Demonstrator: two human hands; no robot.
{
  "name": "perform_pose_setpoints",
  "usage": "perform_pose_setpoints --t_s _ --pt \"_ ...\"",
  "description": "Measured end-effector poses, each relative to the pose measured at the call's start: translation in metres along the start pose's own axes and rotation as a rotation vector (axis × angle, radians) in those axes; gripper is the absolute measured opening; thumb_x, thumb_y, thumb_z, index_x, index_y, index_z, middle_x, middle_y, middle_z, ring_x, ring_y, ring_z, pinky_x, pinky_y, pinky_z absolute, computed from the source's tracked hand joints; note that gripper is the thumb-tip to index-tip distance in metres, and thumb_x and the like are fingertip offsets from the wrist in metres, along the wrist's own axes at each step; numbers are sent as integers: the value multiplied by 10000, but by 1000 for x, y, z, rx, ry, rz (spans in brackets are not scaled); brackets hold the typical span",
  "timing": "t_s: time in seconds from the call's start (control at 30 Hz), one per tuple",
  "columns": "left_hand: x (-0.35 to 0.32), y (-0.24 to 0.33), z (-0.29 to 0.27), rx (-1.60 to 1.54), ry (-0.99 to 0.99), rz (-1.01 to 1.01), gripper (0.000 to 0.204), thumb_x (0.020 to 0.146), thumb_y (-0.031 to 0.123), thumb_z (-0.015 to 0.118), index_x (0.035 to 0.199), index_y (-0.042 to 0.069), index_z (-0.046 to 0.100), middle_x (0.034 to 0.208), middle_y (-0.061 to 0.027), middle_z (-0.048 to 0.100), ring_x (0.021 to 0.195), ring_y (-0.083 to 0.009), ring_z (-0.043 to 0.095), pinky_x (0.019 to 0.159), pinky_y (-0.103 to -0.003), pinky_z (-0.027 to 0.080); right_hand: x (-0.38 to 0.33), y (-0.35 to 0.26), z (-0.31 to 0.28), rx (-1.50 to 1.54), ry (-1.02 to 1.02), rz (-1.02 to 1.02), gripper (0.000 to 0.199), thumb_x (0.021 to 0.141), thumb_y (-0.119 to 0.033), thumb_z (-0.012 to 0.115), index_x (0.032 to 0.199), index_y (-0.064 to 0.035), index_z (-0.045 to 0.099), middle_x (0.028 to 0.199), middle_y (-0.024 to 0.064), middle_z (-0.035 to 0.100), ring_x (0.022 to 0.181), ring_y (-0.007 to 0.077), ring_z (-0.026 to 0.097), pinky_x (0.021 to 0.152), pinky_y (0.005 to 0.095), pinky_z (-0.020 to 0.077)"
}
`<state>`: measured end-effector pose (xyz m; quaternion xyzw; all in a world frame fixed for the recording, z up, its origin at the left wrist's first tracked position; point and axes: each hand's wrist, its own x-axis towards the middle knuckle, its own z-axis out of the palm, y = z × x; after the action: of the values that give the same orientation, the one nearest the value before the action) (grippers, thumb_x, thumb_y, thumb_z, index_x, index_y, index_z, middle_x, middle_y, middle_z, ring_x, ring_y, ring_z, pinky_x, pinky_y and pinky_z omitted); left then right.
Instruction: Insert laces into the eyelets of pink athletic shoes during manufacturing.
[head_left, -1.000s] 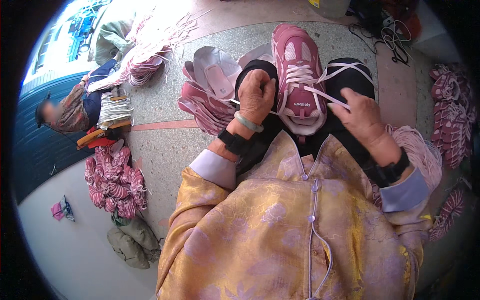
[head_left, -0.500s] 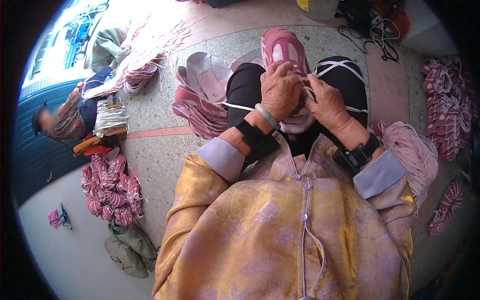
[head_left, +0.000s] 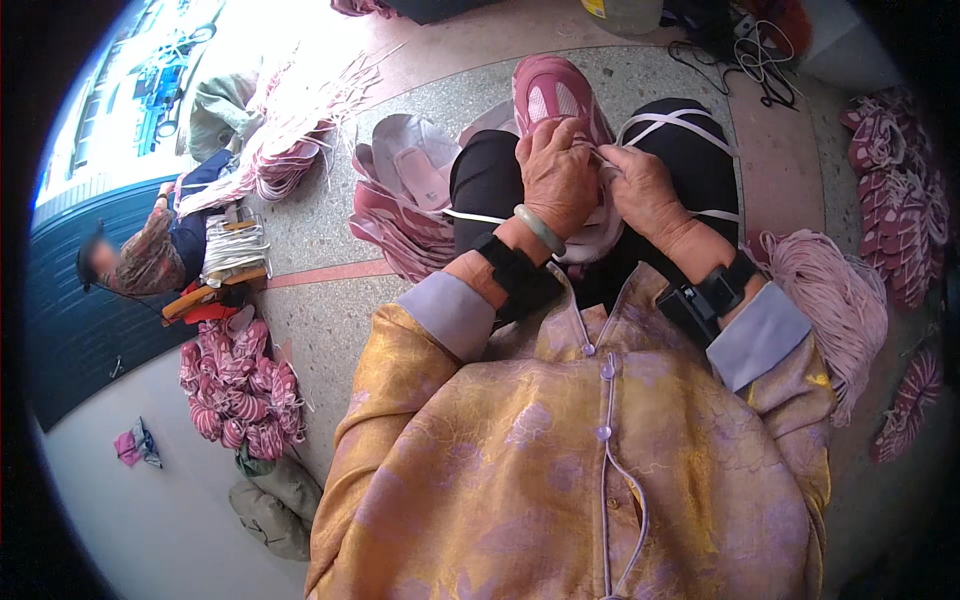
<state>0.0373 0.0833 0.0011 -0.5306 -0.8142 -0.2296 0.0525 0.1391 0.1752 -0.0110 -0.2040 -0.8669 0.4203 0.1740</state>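
Observation:
A pink and white shoe upper point(head_left: 550, 85) lies between my knees, its toe pointing away from me. My left hand point(head_left: 560, 180) is closed over its left side, with fingers bent at the eyelet area. From the right, my right hand point(head_left: 645, 190) pinches a pale shoelace point(head_left: 606, 160) against the middle of the upper. Both hands nearly meet there, and they hide most of the lacing. A white cord point(head_left: 675, 125) crosses over my right knee. Left of my left knee sits a fanned stack of pink and white shoe uppers point(head_left: 405, 235).
A bundle of pale pink laces point(head_left: 825, 310) lies by my right elbow. Strung pink uppers point(head_left: 900, 200) are farther right. Bunched pink shoes point(head_left: 240, 385) stand left, near a wooden stool point(head_left: 210, 295) wound with white cord. Another person point(head_left: 150, 250) sits at far left.
My right hand has drawn in to a tighter pinch on the lace, and my left fingers have curled more over the upper. The whole view has shifted slightly.

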Motion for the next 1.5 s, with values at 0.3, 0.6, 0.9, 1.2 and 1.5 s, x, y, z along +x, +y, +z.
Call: perform_pose_setpoints --t_s 0.3,0.6,0.9,1.2,1.5 --pt "6 5 -20 113 -200 181 274 589 170 596 822 35 643 1205 -120 413 1189 -328 325 982 -550 199 -17 -8 -7 215 12 347 528 706 -235 694 1118 -8 454 803 170 614 718 300 623 639 349 493" --pt "-110 -141 -137 541 -9 -100 177 642 5 513 802 8 588 1101 -139 536 1012 -324 491 844 -416 380 -27 -3 -5 304 64 378 822 658 -290 741 1217 91 274 856 171 595 710 225 611 638 305 490" --pt "-195 -202 -197 929 -473 -703 150 695 104 526 794 37 616 1090 -97 556 948 -309 525 766 -428 421 1 9 9 337 144 340 649 679 -202 696 1181 64 381 841 141 605 711 197 609 653 293 491" --pt "-55 -67 -69 -150 -32 -28 167 747 102 612 899 33 607 1018 -108 589 891 -293 539 759 -361 423 12 10 9 387 54 343 172 713 -123 631 846 -22 593 687 74 595 629 152 578 603 284 475" --pt "-39 -40 -45 -186 -157 -68 152 772 201 606 746 61 552 760 -75 558 754 -273 541 651 -353 385 6 0 4 91 133 159 83 715 -81 520 786 -39 516 670 122 567 628 294 573 589 366 459"
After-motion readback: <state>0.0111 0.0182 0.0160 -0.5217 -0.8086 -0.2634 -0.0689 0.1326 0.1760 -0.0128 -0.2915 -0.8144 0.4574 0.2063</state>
